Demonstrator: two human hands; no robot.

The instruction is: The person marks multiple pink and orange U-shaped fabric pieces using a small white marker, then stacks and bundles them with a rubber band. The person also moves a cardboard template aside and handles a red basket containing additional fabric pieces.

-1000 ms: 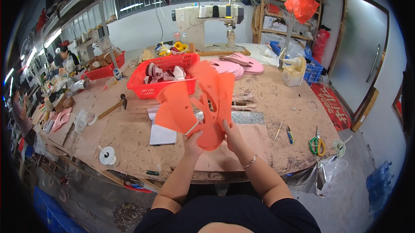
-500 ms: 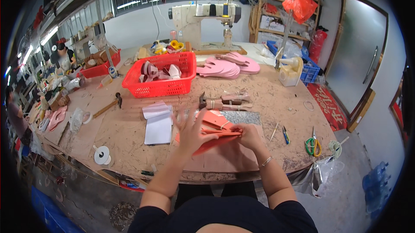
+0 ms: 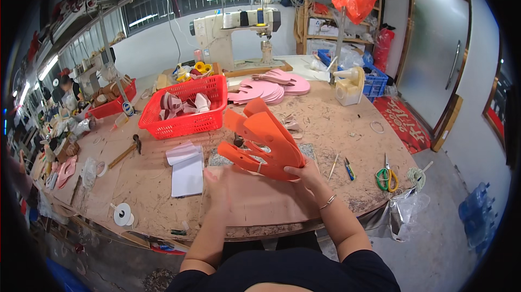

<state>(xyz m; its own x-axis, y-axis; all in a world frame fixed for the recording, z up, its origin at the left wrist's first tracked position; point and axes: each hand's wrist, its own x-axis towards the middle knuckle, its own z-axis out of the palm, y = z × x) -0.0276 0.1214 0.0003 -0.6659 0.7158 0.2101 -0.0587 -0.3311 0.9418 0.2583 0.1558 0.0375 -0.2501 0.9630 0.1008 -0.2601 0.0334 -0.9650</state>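
The bundle of orange cut pieces [image 3: 271,143] was in the right grip [image 3: 308,175], raised above the desk [image 3: 339,129] and tilted, its broad ends pointing up and away from the person. The right grip was closed on the lower right corner, the thumb lying across the front piece. A pale band [image 3: 259,168] showed at the bundle's lower left edge. The left grip [image 3: 218,186] hung just left of the bundle and apart from it; it was blurred, so how wide its fingers stood could not be told.

Under both grips lay a pale brown sheet [image 3: 266,205], and beyond it a speckled grey slab [image 3: 220,160], partly hidden by the bundle. Just left of the left grip was an open white notepad [image 3: 188,178]; farther left were a hammer [image 3: 126,152] and, nearer the person, a white spool [image 3: 124,214].

To the right of the right grip lay a thin stick [image 3: 333,166], then a blue-and-yellow tool [image 3: 349,169], then scissors [image 3: 387,178] with green and yellow handles. Beyond both grips stood a red basket [image 3: 182,121] to the left, with stacked pink pieces [image 3: 260,92] beside it and a sewing machine [image 3: 214,37] behind.
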